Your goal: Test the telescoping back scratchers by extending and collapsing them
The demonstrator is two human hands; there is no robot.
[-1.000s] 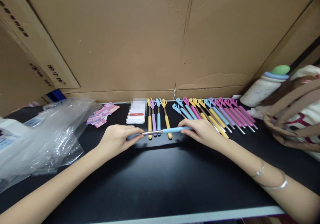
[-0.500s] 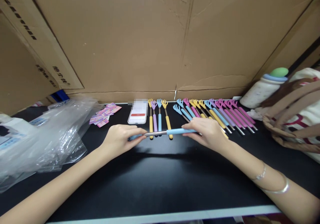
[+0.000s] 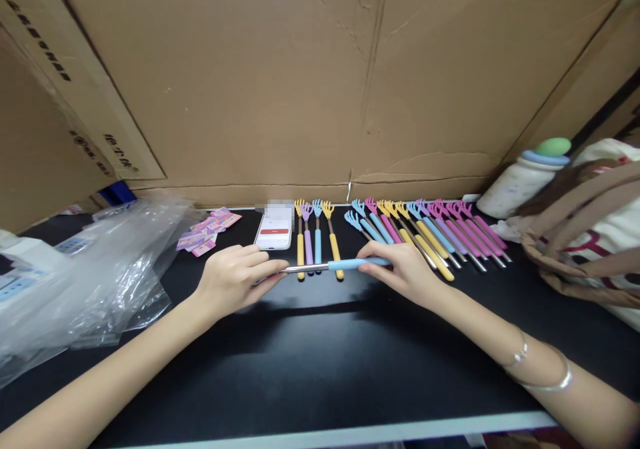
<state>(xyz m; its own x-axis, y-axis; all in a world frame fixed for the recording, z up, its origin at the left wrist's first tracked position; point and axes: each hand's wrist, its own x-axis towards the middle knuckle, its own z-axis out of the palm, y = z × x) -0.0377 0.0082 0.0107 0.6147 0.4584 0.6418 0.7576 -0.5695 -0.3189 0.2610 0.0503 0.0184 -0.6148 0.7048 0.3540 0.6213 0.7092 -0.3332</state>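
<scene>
A blue back scratcher (image 3: 345, 264) with a silver metal shaft is held level between both hands above the black table. My left hand (image 3: 240, 274) is closed round its left end and hides the head. The fingers of my right hand (image 3: 403, 267) pinch the blue grip near its right end. Behind the held one lie several back scratchers (image 3: 317, 239) in yellow, purple and blue, side by side with claws pointing away. Farther right, a longer row of back scratchers (image 3: 445, 232) in blue, pink, yellow and purple lies slanted.
Clear plastic bags (image 3: 120, 275) are heaped on the left. Small pink and purple cards (image 3: 210, 230) and a phone (image 3: 273, 229) lie toward the back. On the right stand a white bottle (image 3: 520, 185) and a cloth bag (image 3: 590, 235). Cardboard (image 3: 260, 89) walls the back of the table (image 3: 310, 382).
Both hands and the blue back scratcher have shifted slightly left. The right fingers now sit a little farther left, and the left hand covers more of the head. The view has moved slightly.
</scene>
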